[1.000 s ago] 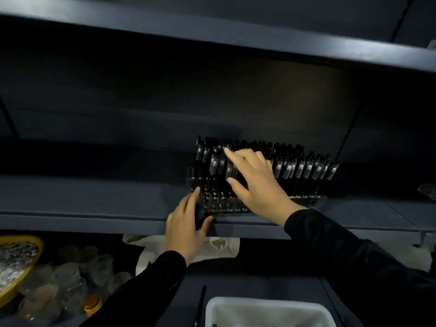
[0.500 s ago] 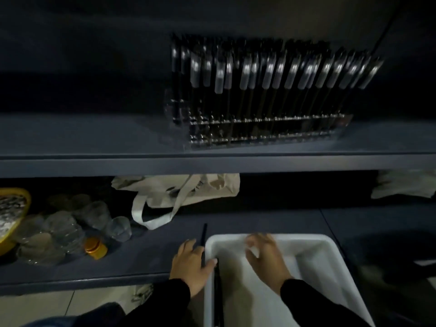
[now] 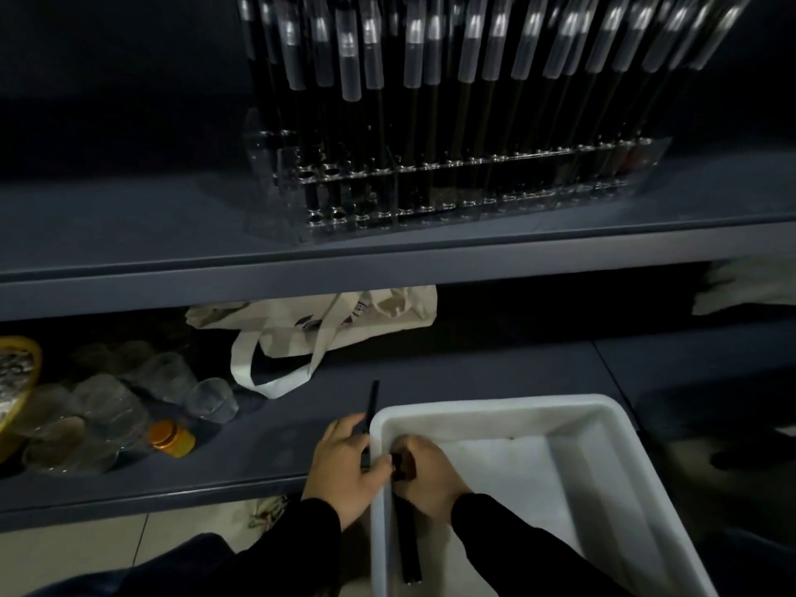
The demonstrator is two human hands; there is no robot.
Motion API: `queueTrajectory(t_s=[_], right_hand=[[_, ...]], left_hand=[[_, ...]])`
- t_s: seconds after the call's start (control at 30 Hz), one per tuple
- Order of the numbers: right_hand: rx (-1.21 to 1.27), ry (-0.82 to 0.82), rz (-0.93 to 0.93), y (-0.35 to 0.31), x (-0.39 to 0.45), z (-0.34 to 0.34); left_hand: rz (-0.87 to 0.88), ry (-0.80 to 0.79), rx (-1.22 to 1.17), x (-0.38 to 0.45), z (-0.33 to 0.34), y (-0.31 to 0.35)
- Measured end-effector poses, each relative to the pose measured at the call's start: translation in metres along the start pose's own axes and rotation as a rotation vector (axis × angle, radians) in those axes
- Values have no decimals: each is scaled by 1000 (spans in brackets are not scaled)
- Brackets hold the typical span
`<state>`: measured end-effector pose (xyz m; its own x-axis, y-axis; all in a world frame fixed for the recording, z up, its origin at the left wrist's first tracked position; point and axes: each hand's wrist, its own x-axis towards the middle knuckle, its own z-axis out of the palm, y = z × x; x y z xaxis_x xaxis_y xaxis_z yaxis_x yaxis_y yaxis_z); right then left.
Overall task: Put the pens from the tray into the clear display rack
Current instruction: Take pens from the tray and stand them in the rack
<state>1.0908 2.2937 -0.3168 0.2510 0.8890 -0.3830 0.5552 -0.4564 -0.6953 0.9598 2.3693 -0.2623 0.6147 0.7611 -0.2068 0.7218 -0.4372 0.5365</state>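
Note:
A white tray point(image 3: 495, 409) sits on the lower shelf at the bottom right. My right hand point(image 3: 426, 473) is inside it by the left wall, fingers curled round the top of a black pen point(image 3: 408, 549) that lies along that wall. My left hand point(image 3: 342, 463) is just outside the tray, thumb hooked over the left rim, fingers lying over a second black pen point(image 3: 372, 402) on the shelf. The clear display rack point(image 3: 474, 183) stands on the upper shelf, holding several black pens with frosted caps point(image 3: 413, 49).
The upper shelf's front edge point(image 3: 387, 269) juts out above the tray. On the lower shelf are a canvas tote bag point(image 3: 344, 321), clear plastic cups point(image 3: 129, 394), an orange-lidded jar point(image 3: 170, 437) and a yellow bowl point(image 3: 17, 372) at far left.
Both hands came down from the rack to the tray. My right hand slid to the tray's left wall and closed on a pen; my left hand settled on the rim.

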Motion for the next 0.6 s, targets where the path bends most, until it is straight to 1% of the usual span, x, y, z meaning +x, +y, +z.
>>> queueTrajectory(t_s=[0.2,0.23,0.3,0.37,0.47,0.6], right_hand=[[-214,35,70,7,-4,-14],[-230,32,61,9,-7,-20],[-282,27,19,9,-13,-34],[-312,34,-15,7,-22,-50],[-331,83,-51,-12,-39,-80],[-296,193,-228,-65,-70,-138]], left_hand=[[-18,-63,101,-3,-4,3],[-21,-73,132,-4,-5,4],[-25,-36,151,-4,-10,6],[-4,26,160,-5,-21,8],[75,180,115,-12,-53,18],[370,522,60,-20,-109,33]])
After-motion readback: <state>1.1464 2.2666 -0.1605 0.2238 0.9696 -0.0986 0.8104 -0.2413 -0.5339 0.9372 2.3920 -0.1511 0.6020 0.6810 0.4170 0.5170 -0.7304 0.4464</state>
